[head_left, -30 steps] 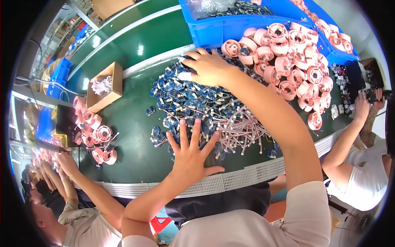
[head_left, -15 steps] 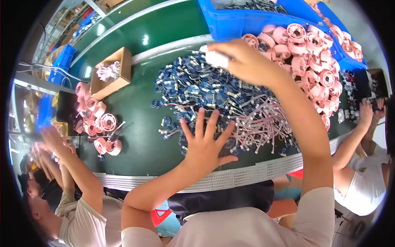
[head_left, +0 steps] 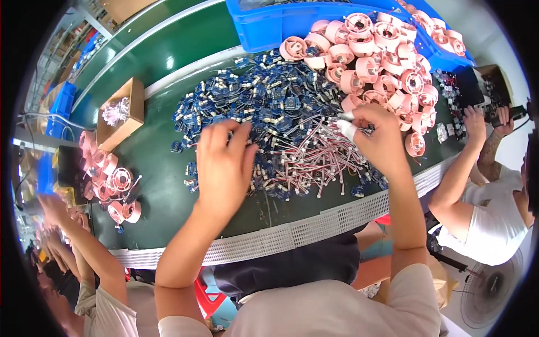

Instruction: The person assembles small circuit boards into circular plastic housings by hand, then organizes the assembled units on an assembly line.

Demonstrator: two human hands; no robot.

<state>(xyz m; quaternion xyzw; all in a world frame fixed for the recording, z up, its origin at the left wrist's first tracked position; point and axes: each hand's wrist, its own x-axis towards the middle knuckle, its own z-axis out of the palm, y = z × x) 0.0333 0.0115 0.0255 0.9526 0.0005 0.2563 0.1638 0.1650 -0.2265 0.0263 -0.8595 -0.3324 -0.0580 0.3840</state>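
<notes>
My left hand point(head_left: 222, 168) is over the left part of a heap of small blue circuit boards point(head_left: 264, 92), its fingers bent down among them. Whatever its fingertips grip is hidden. White finger covers show on my right hand point(head_left: 377, 137), at the right end of the heap beside a pile of short red-and-white cables with white plugs point(head_left: 320, 157). Its thumb and forefinger are drawn together, and anything between them is too small to make out. Pink round plastic housings point(head_left: 387, 62) are heaped just beyond my right hand.
Blue bins point(head_left: 258, 28) stand at the far side. A cardboard box point(head_left: 135, 115) of small white parts and more pink housings point(head_left: 120, 180) are at left. White perforated edging point(head_left: 292, 235) lines the near edge. Co-workers' hands point(head_left: 474, 123) work at right, others at left.
My left hand went from spread flat to bent fingers, farther left. My right hand came nearer, from over the far boards to beside the cables. The whole view shifted somewhat.
</notes>
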